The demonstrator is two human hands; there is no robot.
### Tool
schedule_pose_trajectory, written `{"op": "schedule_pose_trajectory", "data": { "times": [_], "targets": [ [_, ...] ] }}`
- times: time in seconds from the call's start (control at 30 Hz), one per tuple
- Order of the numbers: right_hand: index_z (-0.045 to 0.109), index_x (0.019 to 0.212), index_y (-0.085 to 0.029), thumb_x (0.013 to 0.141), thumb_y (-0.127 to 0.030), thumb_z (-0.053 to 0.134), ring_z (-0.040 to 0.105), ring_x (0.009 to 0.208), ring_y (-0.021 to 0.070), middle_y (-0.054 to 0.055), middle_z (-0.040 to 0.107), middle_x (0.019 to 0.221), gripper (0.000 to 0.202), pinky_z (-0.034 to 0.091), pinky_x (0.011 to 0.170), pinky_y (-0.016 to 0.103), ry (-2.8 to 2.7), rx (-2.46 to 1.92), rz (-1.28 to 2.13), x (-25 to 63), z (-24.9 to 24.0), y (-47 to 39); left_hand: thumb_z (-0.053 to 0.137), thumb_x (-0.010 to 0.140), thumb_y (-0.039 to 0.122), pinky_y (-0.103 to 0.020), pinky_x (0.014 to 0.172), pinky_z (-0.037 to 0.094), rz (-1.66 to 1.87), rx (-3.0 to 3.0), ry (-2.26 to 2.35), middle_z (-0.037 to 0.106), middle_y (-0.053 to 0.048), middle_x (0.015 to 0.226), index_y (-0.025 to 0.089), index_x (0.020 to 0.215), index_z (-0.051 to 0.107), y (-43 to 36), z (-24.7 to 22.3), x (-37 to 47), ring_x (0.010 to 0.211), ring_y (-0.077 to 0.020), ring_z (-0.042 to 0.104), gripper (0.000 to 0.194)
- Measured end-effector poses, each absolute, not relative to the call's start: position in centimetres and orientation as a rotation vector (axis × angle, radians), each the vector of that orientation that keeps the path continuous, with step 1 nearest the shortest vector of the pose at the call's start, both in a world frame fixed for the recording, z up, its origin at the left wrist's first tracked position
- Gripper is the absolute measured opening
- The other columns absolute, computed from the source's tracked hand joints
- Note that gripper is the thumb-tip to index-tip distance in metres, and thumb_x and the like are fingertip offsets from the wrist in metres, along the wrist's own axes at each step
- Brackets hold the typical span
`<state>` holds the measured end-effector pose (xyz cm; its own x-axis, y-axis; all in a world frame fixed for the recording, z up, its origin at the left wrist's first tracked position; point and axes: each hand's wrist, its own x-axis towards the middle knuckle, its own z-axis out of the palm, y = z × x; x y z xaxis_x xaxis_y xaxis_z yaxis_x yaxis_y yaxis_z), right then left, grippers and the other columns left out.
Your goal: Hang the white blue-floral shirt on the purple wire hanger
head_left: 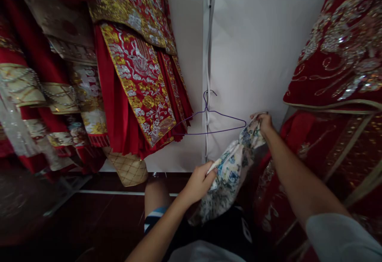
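A white cloth with a blue and green floral print [231,172] is stretched between my two hands. My left hand [200,180], low in the middle, pinches its left edge. Up and to the right, my right hand [264,123] grips the cloth's gathered upper end, close to the right tip of a thin purple hanger [219,131]. The hanger's hook rests at a white vertical pole or strap [209,67] against the wall. The cloth's lower part hangs over my lap.
Red garments with gold and silver embroidery [143,83] hang at the left. Beaded dark red garments [337,55] hang close on the right, beside my right forearm. A pale wall [253,47] stands behind, above a dark floor [104,214].
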<state>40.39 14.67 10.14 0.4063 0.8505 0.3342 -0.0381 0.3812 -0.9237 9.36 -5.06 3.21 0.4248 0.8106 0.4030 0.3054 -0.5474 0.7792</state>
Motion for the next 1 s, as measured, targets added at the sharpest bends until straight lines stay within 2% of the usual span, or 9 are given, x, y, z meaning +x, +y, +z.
{"op": "schedule_pose_trajectory", "data": {
  "times": [0.23,0.43,0.6,0.7,0.77,0.83,0.9,0.93,1.0],
  "targets": [
    [0.056,0.062,-0.02,0.074,-0.026,0.047,0.045,0.04,0.0186,0.002,0.05,0.04,0.016,0.04,0.043,0.029,-1.041,-1.252,1.182,38.5,10.8,16.6,0.057,0.084,0.037,-0.021,0.062,0.033,1.232,1.634,0.798,0.041,0.003,0.071,0.016,0.079,0.05,-2.9,4.3,9.1,0.069,-0.0112,0.038,0.022],
    [0.066,0.074,-0.016,0.072,-0.019,0.059,0.063,0.052,0.019,0.005,0.069,0.059,0.008,0.053,0.055,0.028,-1.232,-1.245,1.508,36.5,11.5,15.1,0.062,0.08,0.04,-0.021,0.062,0.035,1.345,1.565,0.926,0.045,0.002,0.072,0.017,0.079,0.05,-1.2,4.0,2.9,0.069,-0.0124,0.044,0.026],
    [0.07,0.086,-0.016,0.079,-0.023,0.064,0.068,0.06,0.0194,0.005,0.073,0.069,0.012,0.057,0.062,0.029,-1.306,-1.135,1.611,36.5,12.6,13.6,0.056,0.081,0.042,-0.023,0.059,0.034,1.247,1.868,1.165,0.042,0.003,0.064,0.017,0.068,0.048,1.6,3.7,-1.5,0.063,-0.0128,0.042,0.03],
    [0.071,0.089,-0.016,0.08,-0.025,0.067,0.07,0.062,0.0202,0.007,0.074,0.071,0.013,0.058,0.062,0.028,-1.343,-1.155,1.632,36.6,13.0,13.0,0.052,0.083,0.035,-0.027,0.067,0.039,1.008,2.264,1.463,0.049,0.0,0.064,0.017,0.065,0.053,2.8,3.7,-2.9,0.068,-0.0169,0.05,0.025],
    [0.072,0.091,-0.016,0.08,-0.023,0.068,0.071,0.063,0.0208,0.008,0.075,0.073,0.014,0.059,0.062,0.028,-1.343,-1.191,1.641,36.9,13.3,12.5,0.051,0.085,0.033,-0.03,0.074,0.042,0.835,2.454,1.703,0.057,-0.004,0.07,0.018,0.071,0.06,3.6,3.7,-3.0,0.078,-0.0219,0.057,0.022],
    [0.072,0.095,-0.016,0.08,-0.023,0.068,0.071,0.065,0.0211,0.008,0.076,0.075,0.018,0.06,0.063,0.028,-1.35,-1.213,1.64,37.5,13.8,12.1,0.051,0.087,0.031,-0.033,0.08,0.043,0.711,2.491,1.852,0.065,-0.008,0.086,0.019,0.091,0.066,4.4,3.9,-2.6,0.089,-0.0258,0.061,0.019],
    [0.072,0.099,-0.016,0.081,-0.025,0.068,0.072,0.067,0.0216,0.008,0.076,0.077,0.021,0.06,0.064,0.028,-1.377,-1.24,1.621,38.1,14.4,11.7,0.051,0.088,0.028,-0.034,0.083,0.044,0.694,2.427,1.872,0.068,-0.01,0.1,0.021,0.108,0.064,5.6,4.1,-1.8,0.096,-0.0266,0.062,0.024],
    [0.072,0.1,-0.016,0.081,-0.027,0.068,0.073,0.068,0.0221,0.009,0.076,0.079,0.022,0.061,0.066,0.029,-1.399,-1.259,1.607,38.4,14.8,11.6,0.051,0.088,0.025,-0.034,0.084,0.045,0.731,2.371,1.858,0.068,-0.01,0.104,0.021,0.11,0.062,6.2,4.2,-1.4,0.097,-0.0263,0.063,0.025],
    [0.072,0.102,-0.016,0.081,-0.032,0.069,0.073,0.069,0.0232,0.01,0.076,0.08,0.026,0.061,0.067,0.03,-1.45,-1.305,1.574,38.8,15.5,11.5,0.051,0.087,0.021,-0.034,0.087,0.045,0.83,2.253,1.833,0.067,-0.01,0.103,0.02,0.102,0.062,7.7,4.5,-0.8,0.098,-0.0255,0.062,0.018]
  ]
}}
